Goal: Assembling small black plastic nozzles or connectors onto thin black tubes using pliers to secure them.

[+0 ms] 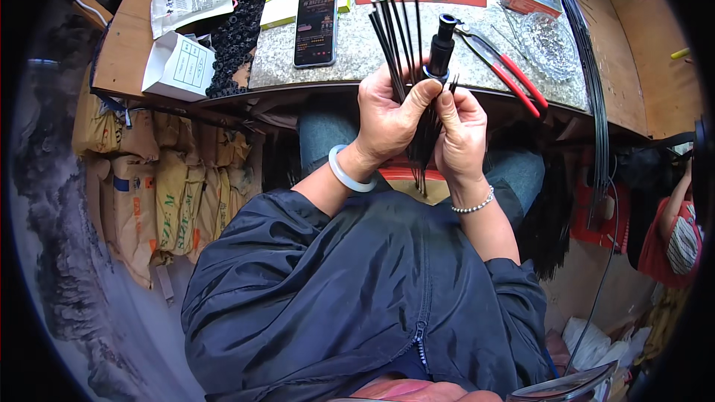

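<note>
left hand [391, 117] closed round black rods [389, 37] | right hand [459, 130] curled at upright black fitting [442, 50], grip partly hidden, can't tell | slack left hold could spill rods | desk [365, 56] edge just beyond, red-handled pliers [512, 80] near

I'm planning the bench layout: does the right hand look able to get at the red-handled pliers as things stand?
Probably yes: nothing visible lies between the right hand and the red-handled pliers, though it seems busy with the black rods.

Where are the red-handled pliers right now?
In the head view, the pliers lie on the speckled tabletop, right of the right hand, near the clear dish.
</note>
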Motion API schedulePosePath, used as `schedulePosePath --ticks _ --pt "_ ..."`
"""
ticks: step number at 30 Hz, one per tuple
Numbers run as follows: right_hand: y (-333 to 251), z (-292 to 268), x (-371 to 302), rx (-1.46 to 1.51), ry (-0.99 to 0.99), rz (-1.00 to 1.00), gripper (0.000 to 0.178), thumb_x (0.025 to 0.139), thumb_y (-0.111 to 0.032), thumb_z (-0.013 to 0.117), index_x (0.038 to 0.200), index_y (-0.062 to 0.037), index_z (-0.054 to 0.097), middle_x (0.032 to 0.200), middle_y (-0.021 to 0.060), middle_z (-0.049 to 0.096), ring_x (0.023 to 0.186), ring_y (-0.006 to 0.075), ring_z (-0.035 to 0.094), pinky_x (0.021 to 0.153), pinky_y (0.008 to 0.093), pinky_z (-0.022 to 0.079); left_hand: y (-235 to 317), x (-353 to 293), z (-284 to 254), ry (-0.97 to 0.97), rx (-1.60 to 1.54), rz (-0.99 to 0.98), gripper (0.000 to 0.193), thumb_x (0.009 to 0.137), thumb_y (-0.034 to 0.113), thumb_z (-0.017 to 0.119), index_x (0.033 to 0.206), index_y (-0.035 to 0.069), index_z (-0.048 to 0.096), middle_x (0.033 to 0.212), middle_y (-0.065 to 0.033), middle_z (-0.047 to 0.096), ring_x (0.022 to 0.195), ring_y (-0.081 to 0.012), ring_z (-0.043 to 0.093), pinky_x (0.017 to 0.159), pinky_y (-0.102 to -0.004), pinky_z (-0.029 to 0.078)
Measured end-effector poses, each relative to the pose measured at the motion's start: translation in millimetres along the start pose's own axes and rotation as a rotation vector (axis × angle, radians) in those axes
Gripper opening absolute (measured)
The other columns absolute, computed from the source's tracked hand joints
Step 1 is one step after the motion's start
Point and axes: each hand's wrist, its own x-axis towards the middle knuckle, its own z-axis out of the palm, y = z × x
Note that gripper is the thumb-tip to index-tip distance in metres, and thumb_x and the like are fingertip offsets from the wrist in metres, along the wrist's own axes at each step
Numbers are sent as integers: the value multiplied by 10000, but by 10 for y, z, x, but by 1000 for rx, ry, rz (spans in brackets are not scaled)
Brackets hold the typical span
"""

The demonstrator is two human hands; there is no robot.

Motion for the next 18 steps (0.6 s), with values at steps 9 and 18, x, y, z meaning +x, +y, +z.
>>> schedulePosePath --ticks 9,18 --pt "-27 77 -40 0 -45 -108 103 861 -52 620 956 -15 605 959 42 636 847 85 578 786 207 444 44 -14 80 28 -119 -32 296 820 115 695 1064 -26 602 846 -36 666 756 -58 581 661 -206 482" --pt "-126 69 -4 -85 -52 1 110 861 -93 636 948 -26 622 780 -25 592 639 25 462 586 170 360 56 -15 29 -29 -174 -47 253 851 115 659 1059 -20 609 861 -37 670 750 -57 578 673 -210 480"
